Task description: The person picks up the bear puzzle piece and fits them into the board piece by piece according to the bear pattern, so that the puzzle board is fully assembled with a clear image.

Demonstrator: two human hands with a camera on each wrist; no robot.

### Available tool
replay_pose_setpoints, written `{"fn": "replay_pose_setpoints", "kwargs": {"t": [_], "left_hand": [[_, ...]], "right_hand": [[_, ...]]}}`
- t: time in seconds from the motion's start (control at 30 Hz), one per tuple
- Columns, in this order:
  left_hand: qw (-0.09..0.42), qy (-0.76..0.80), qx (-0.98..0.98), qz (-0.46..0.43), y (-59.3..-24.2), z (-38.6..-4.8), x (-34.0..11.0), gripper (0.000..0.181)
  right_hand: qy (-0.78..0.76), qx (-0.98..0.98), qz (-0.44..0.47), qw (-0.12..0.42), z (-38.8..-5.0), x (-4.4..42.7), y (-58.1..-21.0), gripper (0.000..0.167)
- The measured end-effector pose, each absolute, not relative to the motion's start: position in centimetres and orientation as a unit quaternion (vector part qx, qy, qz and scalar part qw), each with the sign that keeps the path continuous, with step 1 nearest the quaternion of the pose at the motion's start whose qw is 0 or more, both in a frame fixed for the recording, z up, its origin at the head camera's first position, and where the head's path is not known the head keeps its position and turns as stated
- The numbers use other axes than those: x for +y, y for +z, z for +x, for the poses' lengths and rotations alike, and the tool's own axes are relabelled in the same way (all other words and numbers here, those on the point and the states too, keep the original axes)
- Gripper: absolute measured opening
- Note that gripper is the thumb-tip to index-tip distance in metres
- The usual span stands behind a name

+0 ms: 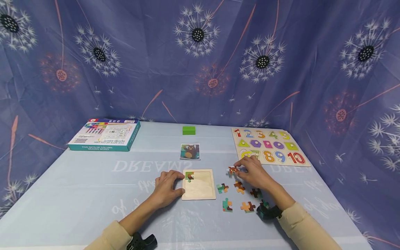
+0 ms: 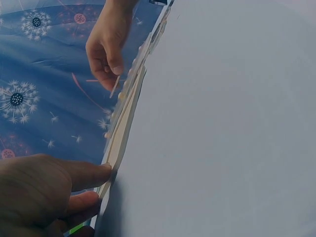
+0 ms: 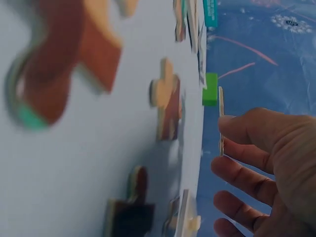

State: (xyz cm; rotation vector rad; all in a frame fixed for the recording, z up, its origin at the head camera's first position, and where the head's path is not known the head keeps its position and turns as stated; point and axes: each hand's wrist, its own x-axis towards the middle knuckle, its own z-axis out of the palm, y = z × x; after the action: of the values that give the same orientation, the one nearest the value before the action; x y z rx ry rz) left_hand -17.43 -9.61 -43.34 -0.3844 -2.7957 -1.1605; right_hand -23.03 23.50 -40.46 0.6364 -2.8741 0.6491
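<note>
A square wooden puzzle tray [image 1: 201,187] lies at mid-table with one green-and-brown piece [image 1: 189,176] in its upper left corner. My left hand [image 1: 165,189] touches the tray's left edge with extended fingers and thumb; the left wrist view shows the fingertips [image 2: 104,170] against the rim. To the right, my right hand [image 1: 254,173] pinches a brown jigsaw piece [image 1: 232,170] between thumb and fingers, raised off the table. That piece [image 3: 221,106] appears edge-on in the right wrist view. Several loose jigsaw pieces [image 1: 239,187] lie between the tray and my right forearm.
Behind the tray lies a bear picture card [image 1: 190,151], with a green block [image 1: 189,130] farther back. A wooden number board [image 1: 272,146] is at the back right, just beyond my right hand. A flat teal-and-white box [image 1: 104,135] occupies the back left. A dandelion-patterned curtain [image 1: 150,69] hangs behind.
</note>
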Motion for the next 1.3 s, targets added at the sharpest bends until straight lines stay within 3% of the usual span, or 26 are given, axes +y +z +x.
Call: {"fn": "replay_pose_setpoints", "kwargs": {"t": [1.3], "left_hand": [[0.050,-0.373,-0.918,-0.123,-43.3,-17.4,-9.5,0.035]], "right_hand": [[0.185,-0.941,0.268,0.089,-21.3,15.1,-39.8,0.025]]}}
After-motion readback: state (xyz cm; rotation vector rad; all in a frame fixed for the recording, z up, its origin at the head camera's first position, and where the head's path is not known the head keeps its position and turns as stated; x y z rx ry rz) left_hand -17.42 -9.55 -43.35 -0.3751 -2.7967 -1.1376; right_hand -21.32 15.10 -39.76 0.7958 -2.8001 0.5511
